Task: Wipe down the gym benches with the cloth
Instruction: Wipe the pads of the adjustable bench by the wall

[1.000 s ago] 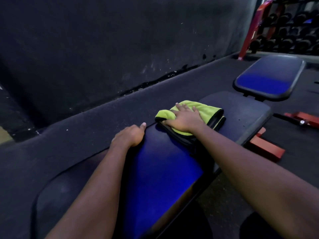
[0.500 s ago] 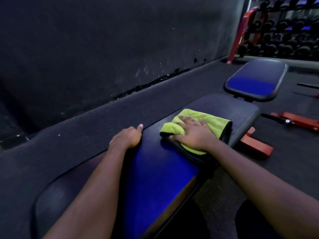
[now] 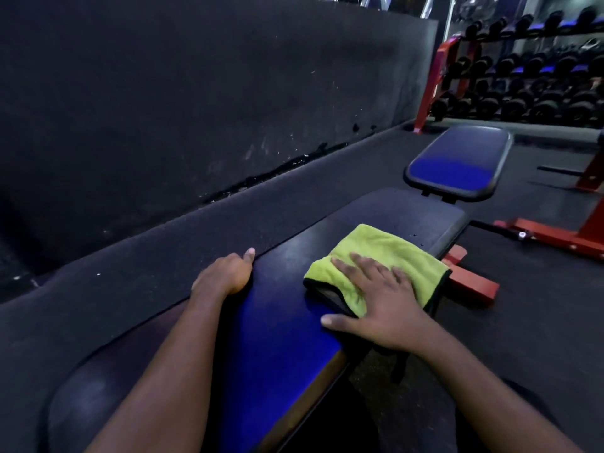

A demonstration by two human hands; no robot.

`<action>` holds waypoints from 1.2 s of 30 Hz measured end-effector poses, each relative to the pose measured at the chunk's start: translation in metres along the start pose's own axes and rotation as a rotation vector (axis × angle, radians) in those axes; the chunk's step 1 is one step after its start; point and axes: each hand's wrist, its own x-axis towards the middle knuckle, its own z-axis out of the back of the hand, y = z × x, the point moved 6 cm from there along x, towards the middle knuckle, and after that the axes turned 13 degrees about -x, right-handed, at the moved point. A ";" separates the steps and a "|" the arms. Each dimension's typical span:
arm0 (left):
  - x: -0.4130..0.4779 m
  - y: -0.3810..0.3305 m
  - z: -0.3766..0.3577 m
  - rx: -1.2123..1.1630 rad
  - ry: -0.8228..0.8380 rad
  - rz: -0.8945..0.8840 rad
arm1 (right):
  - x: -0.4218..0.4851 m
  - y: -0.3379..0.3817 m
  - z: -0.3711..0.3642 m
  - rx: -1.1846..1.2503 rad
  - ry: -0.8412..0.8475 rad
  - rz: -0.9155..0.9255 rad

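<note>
Yellow-green cloth (image 3: 385, 253) lies folded near bench (image 3: 277, 338) right edge, my right hand (image 3: 382, 305) pressing it flat, fingers spread. Bracing: my left hand (image 3: 225, 273) curled over left edge. Want even pressure, overlapping strokes toward far end.

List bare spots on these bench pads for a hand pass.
Free: the near pad strip between left hand and right hand; its far end beyond the cloth; the whole far pad. Crowded: right edge, under cloth and hand.

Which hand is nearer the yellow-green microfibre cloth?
Right. The right hand lies flat on the yellow-green microfibre cloth; the left hand grips the left edge of the blue padded bench, apart.
</note>
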 end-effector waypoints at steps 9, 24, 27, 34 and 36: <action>-0.007 -0.003 0.002 0.013 -0.020 0.009 | 0.011 -0.061 0.068 0.290 -0.455 -0.180; -0.007 -0.005 0.003 -0.002 0.001 0.023 | 0.025 -0.137 0.077 0.736 -0.330 -0.750; -0.001 -0.002 0.001 -0.015 -0.007 0.021 | 0.047 -0.087 0.087 0.519 -0.292 -0.386; 0.000 -0.002 0.000 -0.006 -0.011 0.026 | 0.046 -0.007 0.001 -0.111 0.085 0.100; -0.001 -0.002 0.000 -0.005 -0.011 0.035 | 0.056 -0.018 0.003 -0.123 0.112 0.080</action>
